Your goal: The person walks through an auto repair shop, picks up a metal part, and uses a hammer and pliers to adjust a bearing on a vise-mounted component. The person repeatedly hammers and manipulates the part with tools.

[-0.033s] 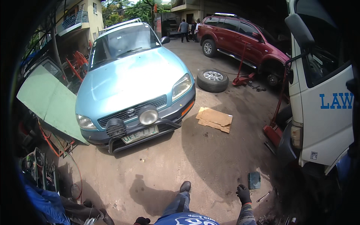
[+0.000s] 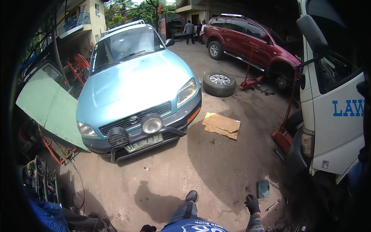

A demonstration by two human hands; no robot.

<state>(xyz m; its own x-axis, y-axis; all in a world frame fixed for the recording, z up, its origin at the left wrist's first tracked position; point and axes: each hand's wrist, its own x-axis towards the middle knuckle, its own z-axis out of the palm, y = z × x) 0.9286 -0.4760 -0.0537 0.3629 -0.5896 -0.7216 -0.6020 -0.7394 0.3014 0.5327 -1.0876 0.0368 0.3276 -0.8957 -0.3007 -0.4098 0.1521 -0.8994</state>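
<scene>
My right hand (image 2: 252, 203) just left of the dark box (image 2: 262, 189) on the ground (image 2: 228, 170) — loosely curled, any hold I can't tell — metal tool (image 2: 273, 205) box's near side, left hand (image 2: 148, 228) well left, openness and hold unclear.

There are one light-blue car (image 2: 131, 85), one red SUV (image 2: 239, 35), one white truck (image 2: 328, 133), two round bumper lamps (image 2: 151, 124), one wheel (image 2: 219, 84) lying flat, two red floor jacks (image 2: 251, 82), one green panel (image 2: 50, 107), one dark case (image 2: 263, 189) and one wrench (image 2: 273, 205).
</scene>
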